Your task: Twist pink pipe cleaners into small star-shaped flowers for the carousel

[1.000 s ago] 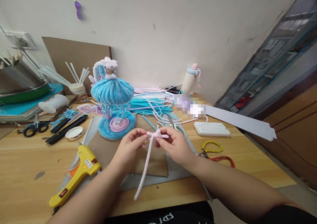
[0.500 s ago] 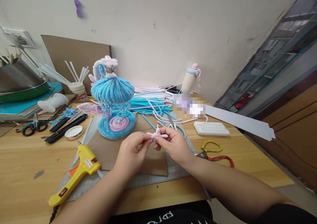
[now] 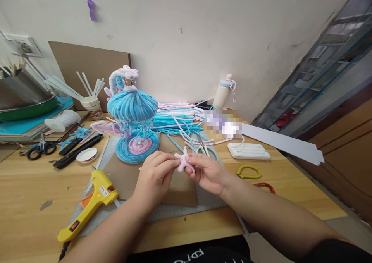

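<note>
Between my two hands is a small pale pink star shape (image 3: pixel 183 160) of fuzzy pipe cleaner, its arms spread out. My left hand (image 3: pixel 155 172) pinches its left side with thumb and forefinger. On the other side, my right hand (image 3: pixel 207 172) grips it between thumb and fingers. Behind my left hand stands a blue fuzzy jellyfish-like ornament (image 3: pixel 133 106) on a round coiled base (image 3: pixel 122 154), with a pink flower on top. A brown cardboard sheet (image 3: pixel 181 191) lies under my hands on a grey cutting mat (image 3: pixel 210 201).
A yellow glue gun (image 3: pixel 93 203) lies left of my arm. Blue pipe cleaners (image 3: pixel 174 123) are heaped behind, near pale-handled scissors (image 3: pixel 207 150). Right are red-and-yellow-handled scissors (image 3: pixel 249 172), a white power bank (image 3: pixel 248 150) and a bottle (image 3: pixel 223 92). Black scissors (image 3: pixel 41 148) and a cutter (image 3: pixel 77 151) lie left.
The pink star has turned so that its arms now show more fully. My right hand has rolled palm-up and its forearm now covers part of the red-and-yellow-handled scissors.
</note>
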### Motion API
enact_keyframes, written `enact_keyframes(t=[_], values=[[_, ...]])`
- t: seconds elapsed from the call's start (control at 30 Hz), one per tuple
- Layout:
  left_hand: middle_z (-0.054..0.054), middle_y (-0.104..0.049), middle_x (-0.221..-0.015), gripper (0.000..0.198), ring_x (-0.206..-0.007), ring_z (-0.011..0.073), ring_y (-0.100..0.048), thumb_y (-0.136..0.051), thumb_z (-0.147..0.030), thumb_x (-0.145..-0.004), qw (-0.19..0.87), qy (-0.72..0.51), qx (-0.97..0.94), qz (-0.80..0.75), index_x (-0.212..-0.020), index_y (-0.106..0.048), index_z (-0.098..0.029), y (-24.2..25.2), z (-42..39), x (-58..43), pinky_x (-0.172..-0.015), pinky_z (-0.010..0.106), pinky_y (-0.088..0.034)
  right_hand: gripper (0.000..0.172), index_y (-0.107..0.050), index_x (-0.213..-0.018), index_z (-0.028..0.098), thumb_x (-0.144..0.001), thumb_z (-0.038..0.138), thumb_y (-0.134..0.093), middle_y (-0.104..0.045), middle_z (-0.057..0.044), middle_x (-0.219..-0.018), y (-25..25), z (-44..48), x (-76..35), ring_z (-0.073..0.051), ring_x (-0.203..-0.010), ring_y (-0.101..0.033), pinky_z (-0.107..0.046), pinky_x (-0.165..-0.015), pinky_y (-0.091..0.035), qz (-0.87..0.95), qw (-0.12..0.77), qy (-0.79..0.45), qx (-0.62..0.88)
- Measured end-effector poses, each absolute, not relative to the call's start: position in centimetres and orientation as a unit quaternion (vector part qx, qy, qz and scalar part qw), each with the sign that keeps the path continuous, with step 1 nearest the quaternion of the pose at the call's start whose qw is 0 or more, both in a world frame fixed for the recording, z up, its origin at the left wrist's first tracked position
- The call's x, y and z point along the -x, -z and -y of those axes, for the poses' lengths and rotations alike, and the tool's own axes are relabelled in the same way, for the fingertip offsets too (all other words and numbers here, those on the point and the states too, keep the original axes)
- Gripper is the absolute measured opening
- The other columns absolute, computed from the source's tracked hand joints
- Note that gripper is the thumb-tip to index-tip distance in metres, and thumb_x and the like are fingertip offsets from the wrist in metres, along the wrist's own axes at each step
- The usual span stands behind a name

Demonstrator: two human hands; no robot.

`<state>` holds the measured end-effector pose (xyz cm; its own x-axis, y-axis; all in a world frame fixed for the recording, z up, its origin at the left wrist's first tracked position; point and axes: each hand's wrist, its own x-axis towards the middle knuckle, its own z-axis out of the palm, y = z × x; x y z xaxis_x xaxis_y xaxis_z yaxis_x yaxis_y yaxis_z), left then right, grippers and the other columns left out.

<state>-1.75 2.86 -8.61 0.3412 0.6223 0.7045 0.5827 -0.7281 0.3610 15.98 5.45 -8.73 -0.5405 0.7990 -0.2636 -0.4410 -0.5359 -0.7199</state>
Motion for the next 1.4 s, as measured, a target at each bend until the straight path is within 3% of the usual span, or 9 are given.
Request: enact_keyframes(t=[0.43,0.6,0.73,0.87,1.03,1.17,1.3,1.4], values=[[0.005,-0.066,-0.085,0.016,-0.079,0.0133,-0.062,-0.049,-0.011,-0.084,0.119,-0.465,-0.772,-0.416,-0.079,-0.062,-0.019,8.7,-2.2,1.3,-0.068,0.022,-0.047,0.022,-0.062,-0.089,0.011,-0.072,0.02,-0.071,-0.061,0.002,-0.064,8.9,-5.3,-15.9,-0.004,-0.051,-0.057,-0.011,-0.048,-0.049,0.28,0.325,-0.865,0.259],[0.006,-0.067,-0.088,0.013,-0.084,0.0164,-0.061,-0.051,-0.013,-0.083,0.189,-0.478,-0.763,-0.392,-0.082,-0.062,-0.019,8.3,-1.8,1.2,-0.074,0.026,-0.046,0.022,-0.061,-0.084,0.013,-0.072,0.027,-0.072,-0.062,0.001,-0.063,8.7,-5.2,-15.8,-0.005,-0.05,-0.056,-0.013,-0.048,-0.046,0.399,0.364,-0.804,0.248],[0.003,-0.065,-0.072,0.014,-0.068,0.0143,-0.059,-0.053,-0.022,-0.084,0.285,-0.475,-0.706,-0.442,-0.074,-0.063,-0.018,8.7,-2.2,1.2,-0.063,0.024,-0.043,0.028,-0.056,-0.088,0.017,-0.07,0.025,-0.074,-0.064,0.002,-0.067,8.9,-5.1,-15.8,-0.007,-0.051,-0.058,-0.017,-0.048,-0.046,0.425,0.391,-0.775,0.256],[0.002,-0.064,-0.072,0.01,-0.065,0.0143,-0.059,-0.06,-0.026,-0.08,0.411,-0.494,-0.619,-0.451,-0.083,-0.061,-0.018,9.1,-2.7,1.1,-0.06,0.024,-0.045,0.029,-0.051,-0.078,0.017,-0.067,0.026,-0.075,-0.063,0.004,-0.065,9.2,-5.3,-15.9,-0.007,-0.049,-0.058,-0.018,-0.046,-0.044,0.441,0.388,-0.761,0.276],[0.004,-0.06,-0.075,0.01,-0.07,0.0147,-0.057,-0.063,-0.025,-0.076,0.362,-0.5,-0.654,-0.437,-0.071,-0.062,-0.015,8.6,-2.7,0.9,-0.063,0.025,-0.044,0.029,-0.051,-0.075,0.017,-0.067,0.03,-0.075,-0.06,0.004,-0.063,8.9,-5.6,-16.1,-0.008,-0.048,-0.055,-0.02,-0.047,-0.043,0.512,0.397,-0.699,0.304],[0.003,-0.062,-0.067,0.015,-0.062,0.0142,-0.056,-0.065,-0.029,-0.074,0.481,-0.424,-0.621,-0.452,-0.071,-0.063,-0.014,8.3,-2.3,0.6,-0.059,0.026,-0.043,0.021,-0.057,-0.072,0.015,-0.07,0.03,-0.073,-0.057,0.002,-0.066,8.3,-5.4,-16.2,-0.007,-0.052,-0.048,-0.02,-0.048,-0.038,0.596,0.407,-0.62,0.308],[0.001,-0.062,-0.06,0.018,-0.054,0.011,-0.053,-0.07,-0.031,-0.069,0.616,-0.426,-0.513,-0.419,-0.068,-0.064,-0.013,8.4,-2.3,0.6,-0.057,0.024,-0.042,0.025,-0.062,-0.089,0.018,-0.08,0.041,-0.062,-0.06,-0.002,-0.08,8.4,-5.4,-16.6,-0.009,-0.06,-0.05,-0.023,-0.054,-0.041,0.593,0.444,-0.598,0.307],[-0.001,-0.059,-0.057,0.018,-0.052,0.0075,-0.051,-0.073,-0.027,-0.066,0.647,-0.491,-0.414,-0.412,-0.063,-0.062,-0.014,8.5,-2.8,1.0,-0.054,0.02,-0.04,0.031,-0.06,-0.103,0.02,-0.087,0.045,-0.05,-0.06,-0.005,-0.092,8.6,-5.6,-16.8,-0.014,-0.081,-0.056,-0.028,-0.073,-0.045,0.601,0.513,-0.516,0.331]])
